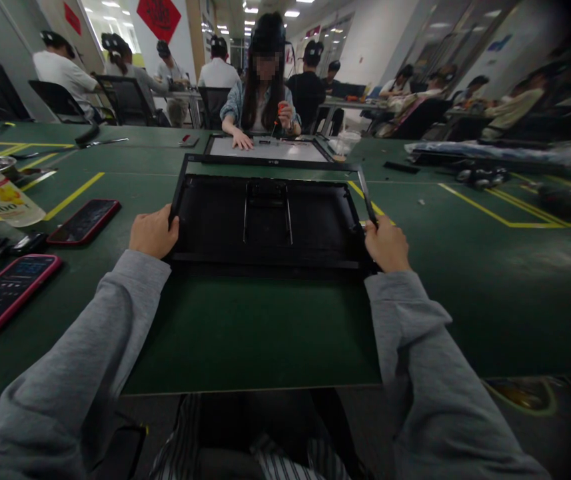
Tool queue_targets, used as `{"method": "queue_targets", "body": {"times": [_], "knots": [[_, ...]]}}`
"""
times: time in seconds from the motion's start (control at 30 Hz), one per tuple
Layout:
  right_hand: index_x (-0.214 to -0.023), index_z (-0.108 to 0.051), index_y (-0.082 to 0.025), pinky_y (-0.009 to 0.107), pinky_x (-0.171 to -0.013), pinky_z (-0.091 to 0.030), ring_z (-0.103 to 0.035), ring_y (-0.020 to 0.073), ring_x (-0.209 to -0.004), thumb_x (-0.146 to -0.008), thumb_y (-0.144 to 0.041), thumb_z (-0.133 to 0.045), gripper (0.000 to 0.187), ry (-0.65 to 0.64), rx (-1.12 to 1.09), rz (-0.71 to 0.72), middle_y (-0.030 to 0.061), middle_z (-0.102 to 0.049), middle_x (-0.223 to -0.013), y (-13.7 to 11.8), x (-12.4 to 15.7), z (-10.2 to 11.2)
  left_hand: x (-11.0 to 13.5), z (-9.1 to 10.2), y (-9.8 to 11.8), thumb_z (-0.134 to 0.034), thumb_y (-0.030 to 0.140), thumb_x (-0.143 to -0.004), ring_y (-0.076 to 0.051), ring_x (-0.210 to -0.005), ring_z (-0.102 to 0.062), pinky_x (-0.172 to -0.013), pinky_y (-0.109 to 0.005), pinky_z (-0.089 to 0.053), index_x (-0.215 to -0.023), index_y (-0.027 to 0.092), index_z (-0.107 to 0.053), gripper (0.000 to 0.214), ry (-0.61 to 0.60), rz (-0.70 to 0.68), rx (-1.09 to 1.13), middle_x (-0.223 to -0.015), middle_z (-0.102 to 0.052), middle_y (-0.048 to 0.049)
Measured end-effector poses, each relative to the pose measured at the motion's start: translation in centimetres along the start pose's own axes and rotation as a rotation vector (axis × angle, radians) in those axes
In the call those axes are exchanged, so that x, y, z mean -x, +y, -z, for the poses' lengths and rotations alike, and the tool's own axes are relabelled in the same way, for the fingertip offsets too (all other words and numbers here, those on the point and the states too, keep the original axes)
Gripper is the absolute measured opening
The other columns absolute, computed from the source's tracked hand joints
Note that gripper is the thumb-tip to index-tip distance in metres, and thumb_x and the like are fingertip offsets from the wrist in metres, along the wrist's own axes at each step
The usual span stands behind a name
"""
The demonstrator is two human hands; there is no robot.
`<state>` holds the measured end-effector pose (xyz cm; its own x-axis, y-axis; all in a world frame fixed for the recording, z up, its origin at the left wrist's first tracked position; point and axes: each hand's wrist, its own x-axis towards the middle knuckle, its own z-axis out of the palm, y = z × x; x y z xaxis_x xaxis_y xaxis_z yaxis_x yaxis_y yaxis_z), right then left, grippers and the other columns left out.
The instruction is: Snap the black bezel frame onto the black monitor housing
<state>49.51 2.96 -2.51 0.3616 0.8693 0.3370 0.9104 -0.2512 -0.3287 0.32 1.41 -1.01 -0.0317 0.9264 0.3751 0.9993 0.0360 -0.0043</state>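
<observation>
A black monitor bezel (274, 162), an open rectangular frame, is held tilted in front of me. My left hand (154, 232) is closed around its left side, thumb on the inner edge. On the opposite side, my right hand (388, 245) grips the bezel with bent fingers. Through the frame I see a black monitor back cover (215, 213), its inner side facing up, with a raised bracket section in the middle. Whether the bezel's lower edge touches the cover cannot be made out.
Across the green table (275, 333), a co-worker holds an orange-handled screwdriver (281, 110) over a pale panel (290, 151). To my left are a red-edged phone (85, 221), a pink-cased phone (8, 297) and a plastic drink cup (5, 199). Wrapped material (485, 155) lies far right.
</observation>
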Motion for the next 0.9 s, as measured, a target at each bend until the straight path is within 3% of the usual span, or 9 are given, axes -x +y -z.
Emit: {"method": "queue_targets", "body": {"times": [0.3,0.6,0.9], "knots": [[-0.125,-0.06,-0.012,0.045,-0.079,-0.047,-0.063,0.034,-0.094,-0.092,-0.041,-0.038,0.049,-0.043,0.017,0.066,0.0202,-0.068,-0.097,0.3,-0.1,-0.7,0.1,-0.4,-0.2,-0.027,0.044,-0.09,-0.032,-0.092,-0.067,-0.079,-0.044,-0.048,-0.127,0.014,-0.055,0.055,-0.106,0.025,-0.084,-0.102,-0.07,-0.0186],[-0.124,-0.059,-0.011,0.045,-0.079,-0.046,-0.063,0.0348,-0.094,-0.092,-0.038,-0.038,0.047,-0.096,0.039,0.075,0.0213,-0.068,-0.099,0.6,-0.2,-1.1,-0.1,-0.2,-0.4,-0.032,0.046,-0.089,-0.035,-0.092,-0.066,-0.077,-0.048,-0.05,-0.126,0.016,-0.056,0.053,-0.19,0.063,-0.036,-0.102,-0.069,-0.0199],[-0.124,-0.059,-0.012,0.045,-0.083,-0.046,-0.063,0.0338,-0.097,-0.093,-0.04,-0.038,0.046,-0.112,0.026,0.054,0.0212,-0.068,-0.101,0.5,-0.3,-1.1,-0.1,0.2,-0.5,-0.032,0.047,-0.089,-0.034,-0.09,-0.066,-0.076,-0.047,-0.05,-0.127,0.017,-0.055,0.054,-0.184,0.064,-0.045,-0.102,-0.069,-0.019]]}}
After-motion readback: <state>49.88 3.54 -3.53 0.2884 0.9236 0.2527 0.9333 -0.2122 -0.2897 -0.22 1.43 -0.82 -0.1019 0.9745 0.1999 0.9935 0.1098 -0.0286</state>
